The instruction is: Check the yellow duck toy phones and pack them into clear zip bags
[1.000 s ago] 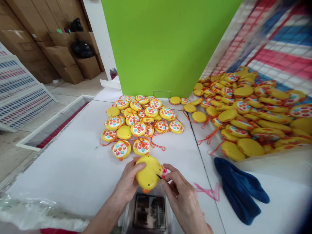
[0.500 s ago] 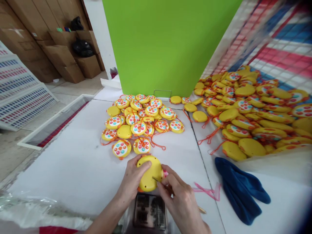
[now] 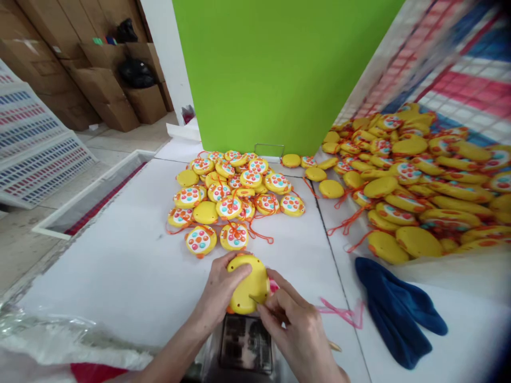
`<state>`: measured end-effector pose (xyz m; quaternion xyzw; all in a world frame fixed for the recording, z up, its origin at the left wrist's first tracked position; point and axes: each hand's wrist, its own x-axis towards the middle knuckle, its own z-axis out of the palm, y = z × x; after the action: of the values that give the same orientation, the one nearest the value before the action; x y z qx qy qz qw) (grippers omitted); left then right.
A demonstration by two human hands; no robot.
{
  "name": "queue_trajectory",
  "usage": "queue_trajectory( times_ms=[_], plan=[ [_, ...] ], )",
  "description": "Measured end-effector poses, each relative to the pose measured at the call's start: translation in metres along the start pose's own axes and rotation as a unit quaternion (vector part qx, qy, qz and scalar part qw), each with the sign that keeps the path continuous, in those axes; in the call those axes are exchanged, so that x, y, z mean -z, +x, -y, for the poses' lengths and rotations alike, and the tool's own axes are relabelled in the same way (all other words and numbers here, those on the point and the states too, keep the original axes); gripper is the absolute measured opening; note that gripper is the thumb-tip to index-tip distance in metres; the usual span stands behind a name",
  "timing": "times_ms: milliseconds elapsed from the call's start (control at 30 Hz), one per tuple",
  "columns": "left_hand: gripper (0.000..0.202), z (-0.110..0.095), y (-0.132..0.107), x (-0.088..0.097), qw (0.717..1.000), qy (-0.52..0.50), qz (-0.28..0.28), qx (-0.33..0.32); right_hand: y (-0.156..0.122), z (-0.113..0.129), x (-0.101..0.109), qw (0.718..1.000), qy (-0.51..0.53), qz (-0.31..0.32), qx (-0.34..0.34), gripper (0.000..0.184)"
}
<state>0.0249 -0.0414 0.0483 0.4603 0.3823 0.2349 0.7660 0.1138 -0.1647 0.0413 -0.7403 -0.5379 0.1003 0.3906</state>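
My left hand [image 3: 217, 295] grips a round yellow toy [image 3: 248, 284] with its plain back up, low in the middle of the white table [image 3: 120, 266]. My right hand [image 3: 293, 324] is closed in a pinch on a thin wooden stick [image 3: 334, 346], whose tip touches the toy's back. A pink bit [image 3: 273, 286] shows just behind the toy. Beyond lies a pile of yellow toys with coloured buttons and orange cords [image 3: 235, 194].
A much larger heap of the same yellow toys [image 3: 415, 186] fills the right side. A dark blue cloth [image 3: 395, 308] and a pink strip [image 3: 343, 313] lie right of my hands. A dark device [image 3: 245, 343] sits below them, clear plastic [image 3: 59, 340] at left, a green panel [image 3: 279, 69] behind.
The toy has been lowered and laid flatter. My right hand has closed in over it, and the stick's tip has moved onto the toy's back.
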Motion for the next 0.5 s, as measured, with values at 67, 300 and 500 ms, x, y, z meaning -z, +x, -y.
queue_trajectory(
  times_ms=[67,300,500],
  plan=[
    [0.022,-0.0011,0.0005,-0.0001,1.0,-0.004,0.005,0.003,0.0007,-0.0011,-0.0008,1.0,-0.001,-0.003,-0.003,0.021],
    [0.022,-0.0019,0.0002,-0.0003,1.0,0.006,-0.006,0.006,0.0008,-0.0013,-0.0018,1.0,0.005,0.007,-0.003,0.021],
    [0.022,0.0,-0.0009,0.0001,1.0,0.008,-0.006,0.003,0.0006,-0.0005,-0.0015,1.0,0.014,-0.013,-0.01,0.022]
  ],
)
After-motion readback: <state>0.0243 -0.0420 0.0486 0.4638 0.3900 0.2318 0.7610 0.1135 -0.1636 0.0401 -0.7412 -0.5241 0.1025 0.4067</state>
